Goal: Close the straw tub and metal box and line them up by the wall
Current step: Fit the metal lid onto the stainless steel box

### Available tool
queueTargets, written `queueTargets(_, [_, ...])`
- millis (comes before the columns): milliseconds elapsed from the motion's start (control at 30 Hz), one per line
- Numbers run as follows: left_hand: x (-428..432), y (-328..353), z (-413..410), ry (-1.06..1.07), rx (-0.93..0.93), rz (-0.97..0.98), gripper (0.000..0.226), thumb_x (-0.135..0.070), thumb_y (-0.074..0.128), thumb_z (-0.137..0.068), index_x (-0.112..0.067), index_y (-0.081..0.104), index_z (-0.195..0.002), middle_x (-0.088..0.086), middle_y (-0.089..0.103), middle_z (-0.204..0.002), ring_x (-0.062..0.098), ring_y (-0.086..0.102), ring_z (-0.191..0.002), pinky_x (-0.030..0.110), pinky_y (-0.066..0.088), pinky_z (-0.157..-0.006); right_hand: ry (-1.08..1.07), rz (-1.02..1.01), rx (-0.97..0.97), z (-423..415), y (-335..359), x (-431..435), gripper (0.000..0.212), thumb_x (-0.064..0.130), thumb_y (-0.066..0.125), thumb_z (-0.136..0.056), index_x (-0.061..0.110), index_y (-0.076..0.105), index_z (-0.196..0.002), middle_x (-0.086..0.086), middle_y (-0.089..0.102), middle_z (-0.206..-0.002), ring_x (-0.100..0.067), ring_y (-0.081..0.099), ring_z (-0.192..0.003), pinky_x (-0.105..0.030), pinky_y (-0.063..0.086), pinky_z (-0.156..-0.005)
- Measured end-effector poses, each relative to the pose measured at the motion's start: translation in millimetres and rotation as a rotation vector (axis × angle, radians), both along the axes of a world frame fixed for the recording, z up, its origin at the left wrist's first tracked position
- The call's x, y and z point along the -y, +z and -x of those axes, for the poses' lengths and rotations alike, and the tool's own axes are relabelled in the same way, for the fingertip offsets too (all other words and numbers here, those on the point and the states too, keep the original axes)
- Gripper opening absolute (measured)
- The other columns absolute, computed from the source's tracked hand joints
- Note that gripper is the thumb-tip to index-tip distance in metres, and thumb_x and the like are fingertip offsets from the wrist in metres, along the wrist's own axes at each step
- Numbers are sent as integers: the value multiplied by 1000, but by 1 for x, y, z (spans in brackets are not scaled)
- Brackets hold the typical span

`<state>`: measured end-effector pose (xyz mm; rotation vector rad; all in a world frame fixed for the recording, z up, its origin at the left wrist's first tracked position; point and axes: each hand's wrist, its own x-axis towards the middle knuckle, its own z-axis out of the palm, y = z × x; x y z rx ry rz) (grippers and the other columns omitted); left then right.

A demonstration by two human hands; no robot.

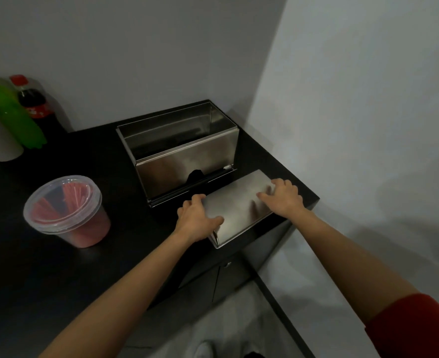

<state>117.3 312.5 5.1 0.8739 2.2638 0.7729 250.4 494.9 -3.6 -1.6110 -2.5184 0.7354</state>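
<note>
The metal box [179, 148] stands open-topped on the black table [58, 267], near the far right corner where the two walls meet, with bare table behind it and to its right. Its metal lid [236, 210] lies flat just in front of it, at the table's front right edge, the near corner reaching the rim. The left hand [196, 220] grips the lid's left end, fingers curled over its far edge and thumb on top; the right hand [283, 196] rests on the right end with fingers spread across the top. The straw tub [68, 210], clear plastic with its lid on and red straws inside, sits well apart to the left, open table all around it. A green bottle [14, 117] and a cola bottle [36, 104] stand by the back wall at far left.
</note>
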Motion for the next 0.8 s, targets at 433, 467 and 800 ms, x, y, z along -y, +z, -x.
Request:
queueTargets(433, [-1, -3, -18, 131, 37, -18, 91, -32, 72, -77, -17, 17, -147, 11, 32, -149, 32, 23, -138, 40, 29, -108, 7, 135, -89, -8, -7, -30, 65, 47, 51, -87, 7, 36, -138, -20, 41, -138, -38, 35, -128, -45, 32, -101])
queueTargets(467, [1, -3, -17, 131, 28, -18, 91, -31, 73, -76, -16, 18, -147, 11, 34, -148, 32, 26, -137, 40, 30, -108, -1, 132, -90, -7, -8, -32, 64, 46, 49, -88, 6, 37, -137, -21, 42, -138, -38, 36, -127, -44, 31, -102])
queueTargets(800, [13, -12, -16, 118, -24, -59, 103, -26, 83, -68, -16, 21, -149, 9, 42, -146, 28, 36, -135, 42, 35, -110, -122, 122, -129, -2, -9, -43, 61, 49, 37, -90, -4, 59, -112, -24, 59, -117, -39, 53, -108, -41, 43, -91])
